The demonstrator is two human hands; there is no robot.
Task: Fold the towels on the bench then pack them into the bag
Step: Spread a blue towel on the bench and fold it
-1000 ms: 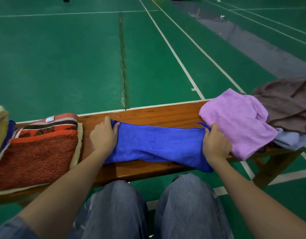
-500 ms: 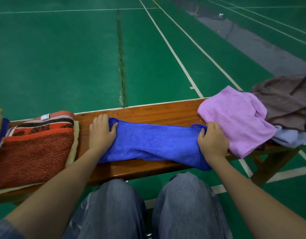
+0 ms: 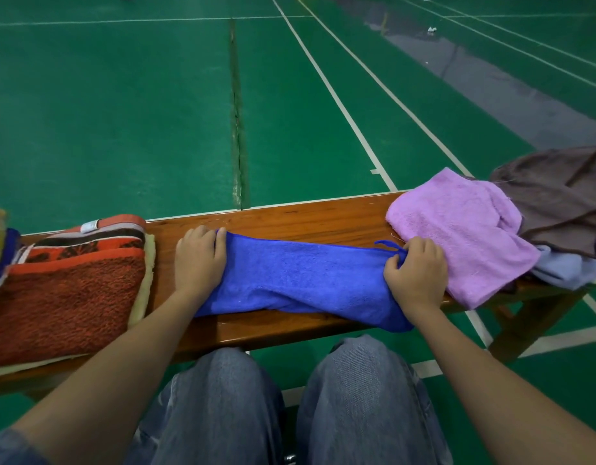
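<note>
Folding a blue towel (image 3: 300, 276) laid lengthwise on the desk (image 3: 306, 219), with a lilac towel (image 3: 457, 236) just beside its right end and a folded red stack (image 3: 65, 290) near its left. Gripping the left end with the left hand (image 3: 197, 263), fingers curled over the far edge. Pinching the right end with the right hand (image 3: 415, 276), both forearms stretched forward. Probably best to pull taut and square the edges before bringing end to end.

The blue towel (image 3: 300, 276) lies stretched out long in the middle of the bench (image 3: 290, 219), folded into a narrow strip. The left hand (image 3: 197, 263) holds its left end and the right hand (image 3: 415, 276) pinches its right end. A folded red towel (image 3: 65, 297) lies flat at the left end on a cream towel (image 3: 140, 297). A purple towel (image 3: 457, 229) lies rumpled near the right end, beside a crumpled brown towel (image 3: 551, 193).
</note>
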